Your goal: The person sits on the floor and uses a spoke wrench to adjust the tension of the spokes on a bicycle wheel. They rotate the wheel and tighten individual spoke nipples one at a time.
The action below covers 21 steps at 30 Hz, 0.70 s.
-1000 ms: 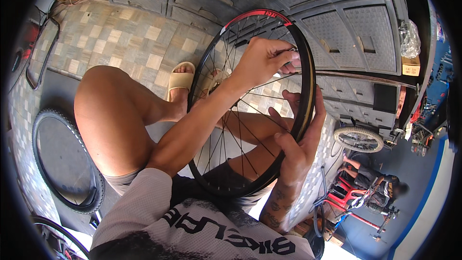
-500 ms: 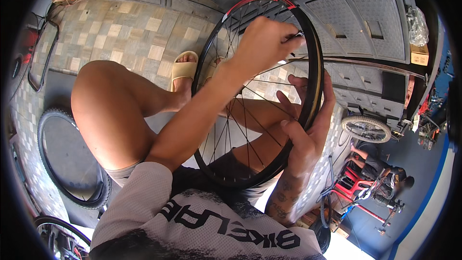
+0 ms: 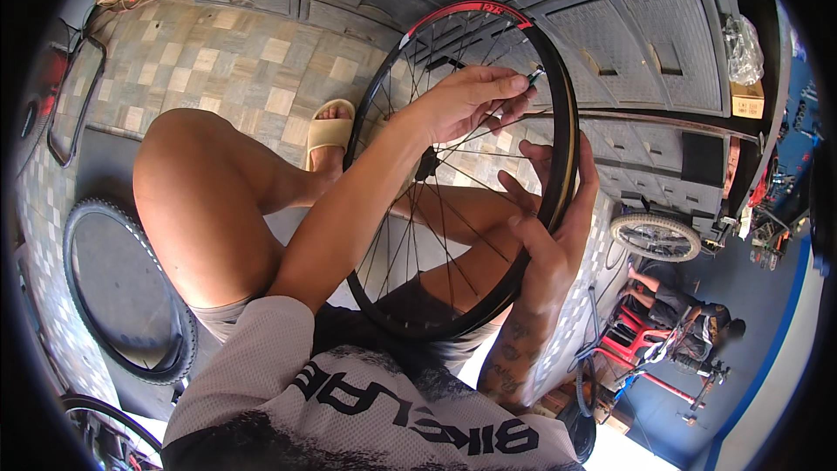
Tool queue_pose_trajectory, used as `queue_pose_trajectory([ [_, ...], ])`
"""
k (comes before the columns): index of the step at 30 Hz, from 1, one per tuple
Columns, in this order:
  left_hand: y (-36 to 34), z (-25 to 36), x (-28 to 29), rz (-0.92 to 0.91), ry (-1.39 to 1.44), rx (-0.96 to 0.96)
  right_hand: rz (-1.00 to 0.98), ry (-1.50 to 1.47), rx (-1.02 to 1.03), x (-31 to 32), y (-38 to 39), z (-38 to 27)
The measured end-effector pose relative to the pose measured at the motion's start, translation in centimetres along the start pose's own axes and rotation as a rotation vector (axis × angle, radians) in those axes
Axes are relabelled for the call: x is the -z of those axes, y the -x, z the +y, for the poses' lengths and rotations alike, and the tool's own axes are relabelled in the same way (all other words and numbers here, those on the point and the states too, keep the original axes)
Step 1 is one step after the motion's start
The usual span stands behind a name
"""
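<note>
Bicycle wheel [image 3: 426, 164], round, smooth-rimmed and thin-spoked, rests in the right hand [image 3: 551, 249].

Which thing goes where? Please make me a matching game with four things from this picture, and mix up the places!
Things:
1. black-rimmed bicycle wheel with a red patch
2. black knobbly tyre
3. cream open-toed slipper
4. red plastic chair

Places:
A. worn on a foot
B. at the picture's right, near another person in dark shorts
C. held in the wearer's bare right hand
D. low on the picture's left side

Right pairs: 1-C, 2-D, 3-A, 4-B
</note>
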State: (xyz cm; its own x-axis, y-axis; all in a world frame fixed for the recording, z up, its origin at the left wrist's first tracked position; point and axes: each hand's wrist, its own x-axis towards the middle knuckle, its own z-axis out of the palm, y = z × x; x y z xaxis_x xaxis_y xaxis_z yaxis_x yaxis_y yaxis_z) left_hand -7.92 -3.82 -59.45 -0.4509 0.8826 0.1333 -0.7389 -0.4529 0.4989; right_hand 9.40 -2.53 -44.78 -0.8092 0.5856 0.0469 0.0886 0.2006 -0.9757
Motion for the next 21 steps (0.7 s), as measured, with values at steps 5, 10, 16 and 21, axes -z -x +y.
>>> queue_pose_trajectory([
  [5, -0.3, -0.4, -1.6, 0.192, -0.184, -0.108, 0.006, 0.007, 0.007, -0.3, 0.0, -0.1],
  [10, 0.0, -0.3, -3.3, 0.537, -1.346, -0.711, 0.002, 0.002, -0.019, -0.2, 0.2, -0.2],
  [16, 0.1, 0.2, -2.4, 0.124, -0.341, 0.008, -0.021, -0.026, 0.004, -0.2, 0.1, 0.0],
  [21, 0.1, 0.1, -1.0, 0.117, 0.221, 0.100, -0.037, -0.025, -0.009, -0.2, 0.1, -0.1],
])
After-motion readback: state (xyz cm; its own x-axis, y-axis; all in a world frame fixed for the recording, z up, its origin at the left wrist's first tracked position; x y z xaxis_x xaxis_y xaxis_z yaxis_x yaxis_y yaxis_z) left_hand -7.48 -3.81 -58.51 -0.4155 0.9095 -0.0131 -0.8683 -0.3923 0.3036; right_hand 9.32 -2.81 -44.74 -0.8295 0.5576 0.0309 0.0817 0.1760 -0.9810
